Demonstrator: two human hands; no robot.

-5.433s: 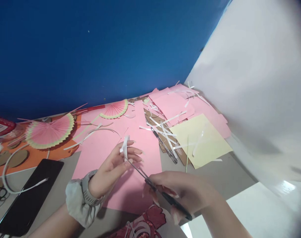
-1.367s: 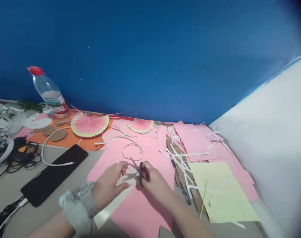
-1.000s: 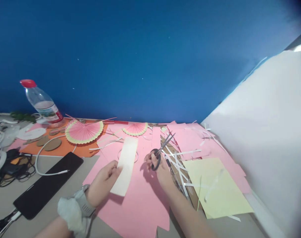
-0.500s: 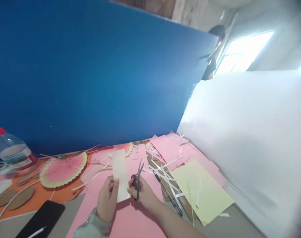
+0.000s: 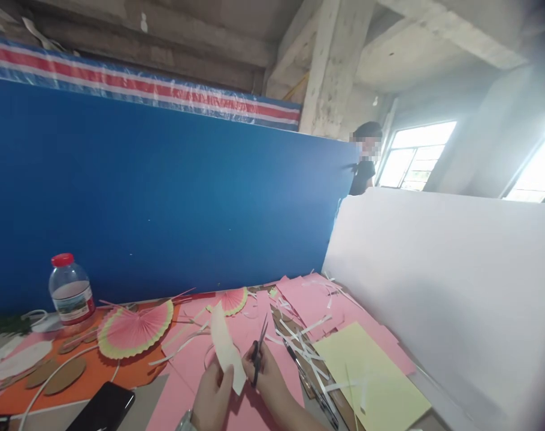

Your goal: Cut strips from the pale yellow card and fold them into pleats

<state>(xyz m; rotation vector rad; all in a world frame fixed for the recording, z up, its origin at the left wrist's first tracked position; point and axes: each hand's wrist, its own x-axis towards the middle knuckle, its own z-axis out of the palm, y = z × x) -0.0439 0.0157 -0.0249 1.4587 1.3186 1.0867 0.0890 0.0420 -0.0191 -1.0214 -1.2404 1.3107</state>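
My left hand (image 5: pixel 213 392) pinches a pale yellow paper strip (image 5: pixel 224 344) near its lower end; the strip stands up and bends a little. Close to its right edge, my right hand (image 5: pixel 267 374) grips a pair of dark-handled scissors (image 5: pixel 259 353), their blades pointing up and slightly parted. The blades are apart from the paper. Under both hands lies pink paper (image 5: pixel 182 392). Beyond the strip sits a small pink and yellow pleated paper fan (image 5: pixel 230 301), and a larger pleated fan (image 5: pixel 135 330) rests to the left.
A phone (image 5: pixel 102 410), cardboard discs (image 5: pixel 64 376) and a red-capped plastic jar (image 5: pixel 71 293) are at the left. Yellow paper (image 5: pixel 380 377) and white paper scraps (image 5: pixel 306 341) lie at the right. Blue (image 5: pixel 164 191) and white panels (image 5: pixel 434 269) enclose the table; a person (image 5: pixel 365 161) stands beyond.
The head view has tilted up, bringing ceiling, windows and the person into sight. The paper strip has turned and now bends. Both hands keep their holds.
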